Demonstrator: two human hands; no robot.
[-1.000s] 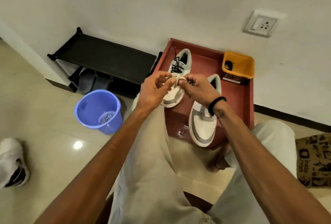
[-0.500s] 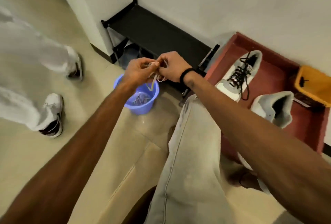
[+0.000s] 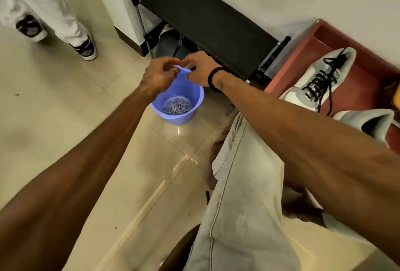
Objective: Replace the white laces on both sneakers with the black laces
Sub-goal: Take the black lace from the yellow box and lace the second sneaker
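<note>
My left hand [image 3: 161, 73] and right hand [image 3: 198, 69] hover above the blue bucket [image 3: 195, 106], fingers curled, apparently empty; drop white laces [image 3: 178, 107] centrally; black-laced sneaker [image 3: 318, 80] at three o'clock.

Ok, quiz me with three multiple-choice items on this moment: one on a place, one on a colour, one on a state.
1. Where are both hands?
A. above the blue bucket
B. on the laced sneaker
C. on the black rack

2. What colour are the laces on the far sneaker?
A. white
B. black
C. red

3. What state is the near sneaker in?
A. laced in white
B. laced in black
C. no lace visible

Key: 1 A, the left hand and right hand meet over the blue bucket. 2 B, the far sneaker carries black laces. 3 C, the near sneaker shows no lace in its visible part.
</note>
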